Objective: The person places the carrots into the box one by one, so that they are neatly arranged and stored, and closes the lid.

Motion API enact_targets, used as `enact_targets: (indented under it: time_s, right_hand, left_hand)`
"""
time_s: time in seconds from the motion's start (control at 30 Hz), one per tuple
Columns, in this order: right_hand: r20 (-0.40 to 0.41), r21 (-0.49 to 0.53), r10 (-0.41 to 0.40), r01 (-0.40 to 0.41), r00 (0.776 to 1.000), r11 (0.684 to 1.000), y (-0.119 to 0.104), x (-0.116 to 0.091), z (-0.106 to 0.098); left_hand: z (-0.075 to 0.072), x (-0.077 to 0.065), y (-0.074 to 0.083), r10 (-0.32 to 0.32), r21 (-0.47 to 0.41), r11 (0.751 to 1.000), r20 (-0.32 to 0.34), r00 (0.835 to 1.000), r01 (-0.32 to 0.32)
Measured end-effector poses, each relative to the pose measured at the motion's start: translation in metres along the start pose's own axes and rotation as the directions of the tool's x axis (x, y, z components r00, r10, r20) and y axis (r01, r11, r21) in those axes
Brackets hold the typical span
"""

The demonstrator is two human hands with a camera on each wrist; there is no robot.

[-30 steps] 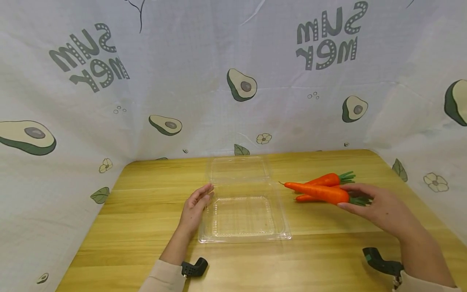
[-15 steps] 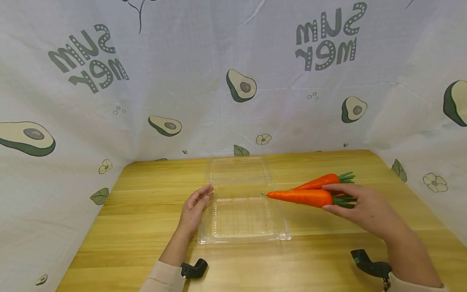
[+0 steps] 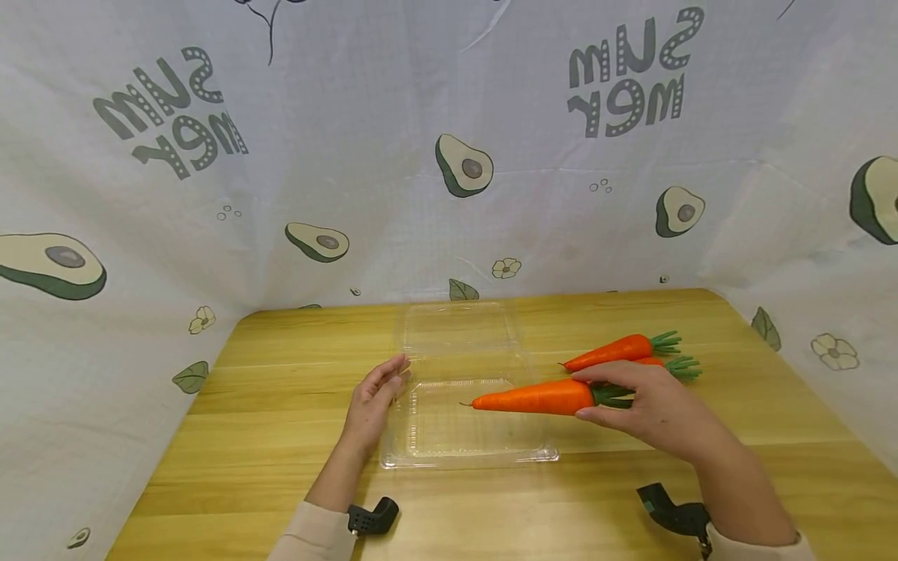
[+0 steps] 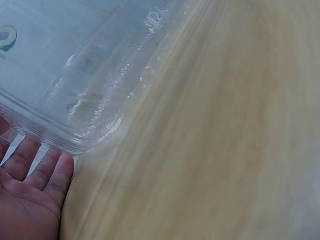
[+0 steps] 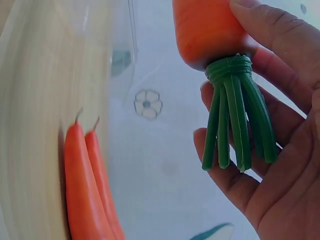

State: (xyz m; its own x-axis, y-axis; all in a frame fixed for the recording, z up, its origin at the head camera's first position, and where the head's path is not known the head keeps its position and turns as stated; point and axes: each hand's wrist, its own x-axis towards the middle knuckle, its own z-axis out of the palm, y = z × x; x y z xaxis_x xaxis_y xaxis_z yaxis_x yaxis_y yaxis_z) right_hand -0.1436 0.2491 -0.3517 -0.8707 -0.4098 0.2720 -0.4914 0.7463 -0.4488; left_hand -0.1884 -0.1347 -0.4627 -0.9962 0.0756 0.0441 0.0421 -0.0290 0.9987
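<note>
Carrot [image 3: 533, 398] in pinch of right hand [image 3: 648, 401], tip leftward over clear container [image 3: 466, 460]; left hand [image 3: 372, 401] relaxed alongside.

This looks like a small screened-off spot set up for recording, more booth than living space. A pale cloth [image 3: 393, 101] hangs behind a wood-grain table [image 3: 245, 436] and along both its sides, printed with avocados [image 3: 459, 167], flowers [image 3: 835, 352], leaves [image 3: 191, 377] and the mirrored word [image 3: 622, 48] "summer". Black devices [image 3: 673, 510] worn at both wrists suit a filming setup. The cloth fills the background, so whether it stands in a home, lab or office can't fairly be told.
</note>
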Motion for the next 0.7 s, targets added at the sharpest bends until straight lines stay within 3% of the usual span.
enact_targets:
  time_s: [0.27, 0.7]
  right_hand:
    - [0.110, 0.084, 0.006, -0.015, 0.994, 0.996, -0.017, 0.019, 0.017]
    - [0.299, 0.195, -0.005, -0.056, 0.954, 0.979, -0.037, 0.043, 0.045]
  left_hand:
    - [0.000, 0.001, 0.000, 0.003, -0.015, 1.000, -0.008, 1.000, -0.003]
    - [-0.001, 0.001, -0.001, 0.017, -0.011, 1.000, -0.016, 1.000, -0.017]
